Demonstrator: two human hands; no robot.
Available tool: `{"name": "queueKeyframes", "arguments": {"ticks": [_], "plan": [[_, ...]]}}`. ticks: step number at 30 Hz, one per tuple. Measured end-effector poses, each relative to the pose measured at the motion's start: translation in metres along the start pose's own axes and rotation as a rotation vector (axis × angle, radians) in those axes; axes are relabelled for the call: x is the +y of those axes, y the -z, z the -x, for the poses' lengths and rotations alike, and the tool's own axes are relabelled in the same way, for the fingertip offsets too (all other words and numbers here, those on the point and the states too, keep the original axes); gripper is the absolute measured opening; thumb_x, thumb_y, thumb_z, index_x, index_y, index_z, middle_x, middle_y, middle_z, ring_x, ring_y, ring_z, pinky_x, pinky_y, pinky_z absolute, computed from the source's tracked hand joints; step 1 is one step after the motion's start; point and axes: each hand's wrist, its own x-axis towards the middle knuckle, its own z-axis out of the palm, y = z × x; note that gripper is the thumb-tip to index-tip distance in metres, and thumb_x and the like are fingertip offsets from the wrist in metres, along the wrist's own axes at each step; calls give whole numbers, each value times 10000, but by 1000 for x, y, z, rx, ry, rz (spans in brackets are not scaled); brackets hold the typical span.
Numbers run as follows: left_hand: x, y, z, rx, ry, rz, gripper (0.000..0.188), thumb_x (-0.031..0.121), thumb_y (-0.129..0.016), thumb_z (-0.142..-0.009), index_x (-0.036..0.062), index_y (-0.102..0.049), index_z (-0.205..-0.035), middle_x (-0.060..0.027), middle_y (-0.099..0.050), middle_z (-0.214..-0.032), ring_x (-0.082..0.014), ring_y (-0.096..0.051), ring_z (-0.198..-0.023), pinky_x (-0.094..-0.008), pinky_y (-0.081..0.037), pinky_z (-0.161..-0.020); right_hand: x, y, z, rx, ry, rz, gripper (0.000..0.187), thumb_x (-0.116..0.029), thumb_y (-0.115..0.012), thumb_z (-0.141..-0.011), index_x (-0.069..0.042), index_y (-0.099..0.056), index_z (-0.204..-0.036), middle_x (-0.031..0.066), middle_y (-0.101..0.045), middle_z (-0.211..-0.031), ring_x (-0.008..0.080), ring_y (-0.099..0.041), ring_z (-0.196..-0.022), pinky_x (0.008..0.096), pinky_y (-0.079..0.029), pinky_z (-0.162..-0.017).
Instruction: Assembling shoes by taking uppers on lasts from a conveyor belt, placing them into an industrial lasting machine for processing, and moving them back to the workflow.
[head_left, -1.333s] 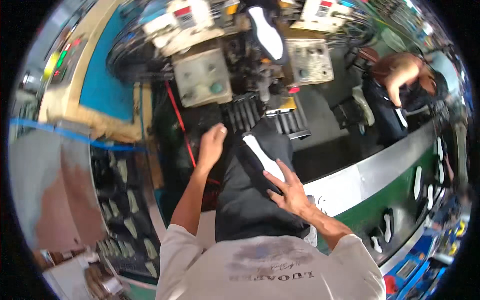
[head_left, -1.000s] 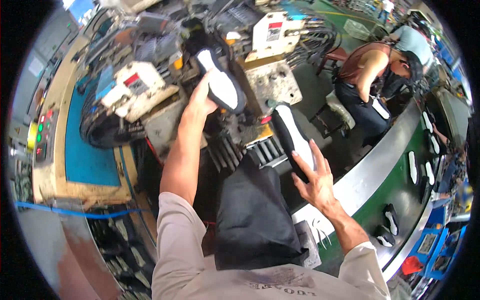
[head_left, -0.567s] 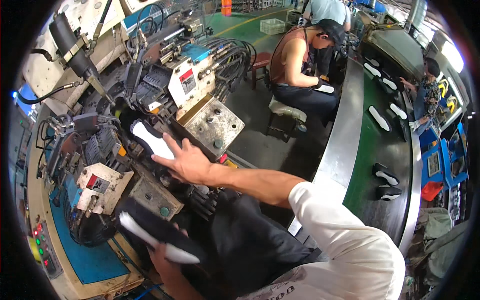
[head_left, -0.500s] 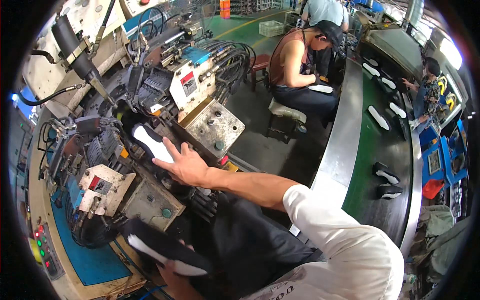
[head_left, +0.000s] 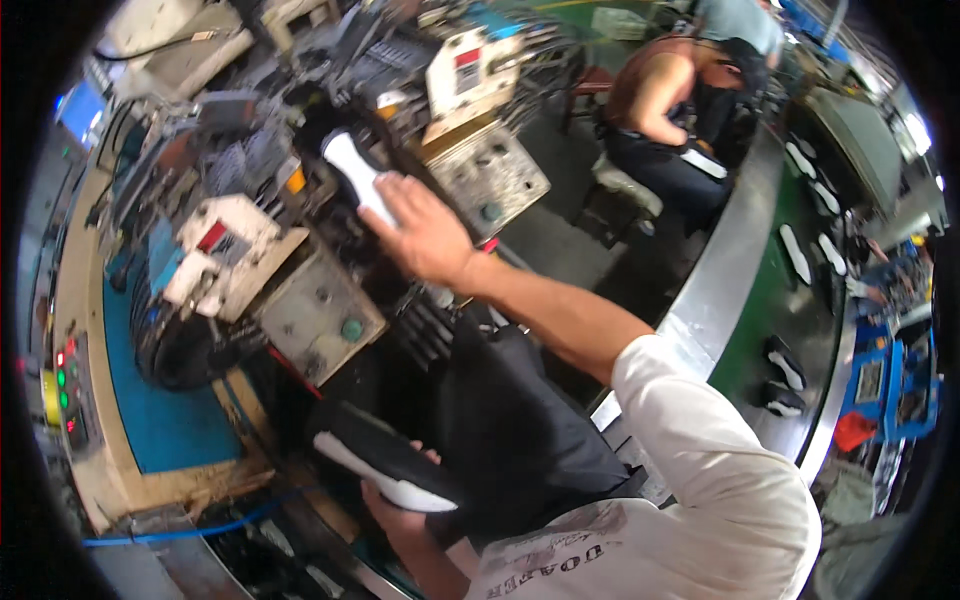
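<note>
My right hand (head_left: 425, 230) reaches forward to a dark shoe with a white sole (head_left: 352, 168), which lies sole up in the machine (head_left: 325, 115). Its thumb and fingers straddle the near end of that sole; the palm hides the rest of the shoe. Low in front of me, my left hand (head_left: 400, 515) grips another black shoe (head_left: 385, 455) from below. This one is tilted on its side, with its white sole toward the lower left. Some of the left fingers are hidden behind it.
Metal control boxes with green buttons (head_left: 352, 328) flank the shoe in the machine. Hoses and a blue-topped bench (head_left: 165, 400) lie to the left. On the right, a green conveyor (head_left: 745, 350) carries several white-soled shoes. A co-worker (head_left: 655, 110) sits beyond, holding a shoe.
The view has shifted, so the machine sits higher and farther right. My right hand stays at the near end of the shoe in the machine. The left hand still holds its shoe, now less blurred.
</note>
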Motion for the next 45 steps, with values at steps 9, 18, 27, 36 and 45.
{"name": "queueKeyframes", "arguments": {"ticks": [9, 18, 27, 36, 45], "plan": [[-30, -14, -35, 54, 202, 58, 842, 584, -559, -955, -49, -448, -1498, -307, -658, -1246, -488, -694, -1105, -609, -560, -1020, 30, -71, -87, -116, 0, 136, 490, -234, -501, -1046, -102, -578, -1512, 283, -484, -1592, 424, -431, -1503, 498, -288, -1288], [-43, -12, -83, 33, 265, 35, 726, 450, -528, -1003, -44, -411, -1522, -313, -645, -1284, -495, -695, -1148, -625, -567, -1032, 43, -93, -135, -13, 14, 132, 442, -239, -481, -1057, -91, -635, -1444, 271, -585, -1465, 412, -502, -1424, 493, -342, -1239], [-53, -17, -91, -77, 208, -75, 805, 550, -482, -1012, -55, -400, -1537, -322, -646, -1256, -501, -682, -1135, -629, -547, -1016, 41, -68, -157, 4, 6, 130, 434, -232, -575, -993, -87, -670, -1392, 260, -623, -1397, 413, -552, -1369, 488, -395, -1203], [-22, 26, 25, 198, 15, 168, 787, 162, -661, -963, 72, -273, -1642, -275, -579, -1402, -473, -693, -1185, -613, -576, -1037, 20, -51, -85, 59, 113, -53, 556, -221, -744, -942, -200, -640, -1487, 251, -538, -1537, 447, -507, -1417, 524, -418, -1189], [-55, 162, 277, 1083, -244, 32, 972, 304, -790, -919, 103, -251, -1702, -146, -645, -1346, -274, -674, -1137, -453, -552, -1006, -118, -26, 293, -785, 156, -220, 373, -268, -555, -1078, -73, -694, -1364, 162, -679, -1405, 348, -571, -1387, 548, -331, -1241]]}}
